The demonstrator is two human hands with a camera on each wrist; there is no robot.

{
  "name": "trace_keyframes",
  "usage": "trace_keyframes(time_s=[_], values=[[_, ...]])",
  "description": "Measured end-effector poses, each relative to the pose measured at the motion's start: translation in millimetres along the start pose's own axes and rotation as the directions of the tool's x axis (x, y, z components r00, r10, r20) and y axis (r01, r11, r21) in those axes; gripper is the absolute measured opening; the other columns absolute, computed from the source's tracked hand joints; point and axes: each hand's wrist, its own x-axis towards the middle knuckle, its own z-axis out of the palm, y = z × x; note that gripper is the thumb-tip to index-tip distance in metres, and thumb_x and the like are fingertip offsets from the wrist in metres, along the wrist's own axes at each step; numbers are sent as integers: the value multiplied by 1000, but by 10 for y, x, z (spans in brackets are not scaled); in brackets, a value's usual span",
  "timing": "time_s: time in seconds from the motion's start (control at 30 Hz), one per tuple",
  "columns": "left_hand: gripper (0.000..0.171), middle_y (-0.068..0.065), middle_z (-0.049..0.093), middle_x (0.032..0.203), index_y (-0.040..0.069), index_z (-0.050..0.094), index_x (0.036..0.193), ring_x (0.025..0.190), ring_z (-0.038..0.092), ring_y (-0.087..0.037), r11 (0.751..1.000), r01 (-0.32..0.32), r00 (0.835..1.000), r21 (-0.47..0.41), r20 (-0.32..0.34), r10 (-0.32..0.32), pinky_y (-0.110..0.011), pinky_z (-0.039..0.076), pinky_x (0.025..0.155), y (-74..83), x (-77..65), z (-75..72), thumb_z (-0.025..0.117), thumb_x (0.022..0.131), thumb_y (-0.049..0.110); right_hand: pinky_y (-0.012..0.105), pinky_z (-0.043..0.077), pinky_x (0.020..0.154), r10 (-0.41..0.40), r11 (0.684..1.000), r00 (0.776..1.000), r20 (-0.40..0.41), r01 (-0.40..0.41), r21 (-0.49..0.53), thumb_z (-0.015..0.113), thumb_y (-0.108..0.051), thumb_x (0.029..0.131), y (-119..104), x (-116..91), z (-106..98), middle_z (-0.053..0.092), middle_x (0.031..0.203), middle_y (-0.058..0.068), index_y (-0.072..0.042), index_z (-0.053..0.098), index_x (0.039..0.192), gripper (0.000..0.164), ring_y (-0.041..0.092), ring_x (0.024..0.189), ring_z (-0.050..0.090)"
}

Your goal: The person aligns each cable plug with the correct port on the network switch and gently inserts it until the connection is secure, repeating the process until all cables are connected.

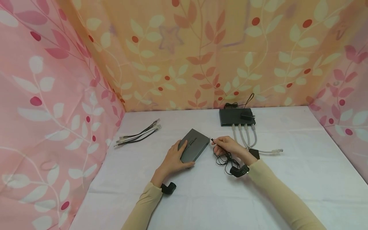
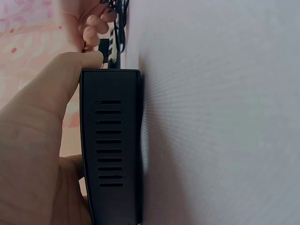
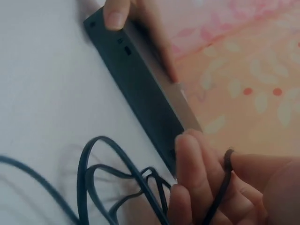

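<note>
The head view contained two boxes: one grey box (image 1: 196, 145) at frame centre, one black box (image 1: 231, 117) right of upper centre. Four light cables (image 1: 248, 135) met the black box. Two hands (one left hand (image 1: 173, 157), one right hand (image 1: 228, 146)), two wrist cameras (image 1: 169, 188) and two black cords (image 1: 228, 156) were counted. Short cables (image 1: 138, 135) at centre left were uncountable.

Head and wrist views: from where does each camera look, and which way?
Head: head-worn, facing forward and down at the NETGEAR switch; left hand, right hand, sleeves show.
Left wrist: worn there, facing the switch's vented side; both hands show.
Right wrist: worn there, facing another side and black cable; both hands show.
Both wrist views share the switch.
</note>
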Motion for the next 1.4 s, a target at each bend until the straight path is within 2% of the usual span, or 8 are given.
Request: trace_keyframes(time_s=[0.17, 0.37, 0.9, 1.13, 1.4], values=[[104, -16, 15, 152, 23, 14, 150, 134, 26, -34, 1000, -7, 1000, 4, -8, 7, -50, 28, 105, -7, 2, 20, 58, 71, 72, 21, 48, 50, 24, 992, 1000, 3, -23, -127, 42, -22, 100, 43, -25, 65, 68, 73, 10, 10, 59, 105, 37, 11, 56, 62], [103, -16, 15, 152, 23, 15, 150, 135, 26, -34, 1000, -6, 1000, 0, -9, 6, -51, 28, 105, 0, 0, 13, 58, 71, 72, 21, 46, 44, 5, 975, 1000, -8, -7, -221, 43, -18, 99, 74, 20, 125, 67, 66, 8, 8, 63, 99, 33, 10, 48, 60], [103, -15, 14, 153, 25, 15, 150, 135, 25, -35, 1000, 11, 1000, -6, -12, -11, -52, 30, 103, 5, 0, 18, 58, 70, 74, 20, 45, 43, 1, 968, 1000, -21, -6, -250, 44, -15, 99, 71, 74, 162, 66, 64, 6, 8, 62, 100, 29, 10, 48, 60], [103, -14, 14, 153, 25, 14, 150, 135, 26, -35, 1000, 0, 1000, 0, -18, 0, -52, 30, 103, 0, -1, 20, 57, 70, 75, 20, 45, 43, -9, 958, 998, -57, -7, -285, 46, -17, 98, 69, 75, 188, 65, 63, 6, 5, 63, 98, 28, 9, 46, 59], [102, -13, 3, 155, 25, 10, 150, 139, 15, -39, 999, -15, 1000, 35, 5, 15, -53, 22, 108, -12, -14, 19, 55, 72, 74, 21, 45, 41, -63, 938, 994, -92, 28, -345, 47, -19, 98, 89, 106, 224, 64, 59, 2, 1, 65, 94, 26, 10, 43, 58]])
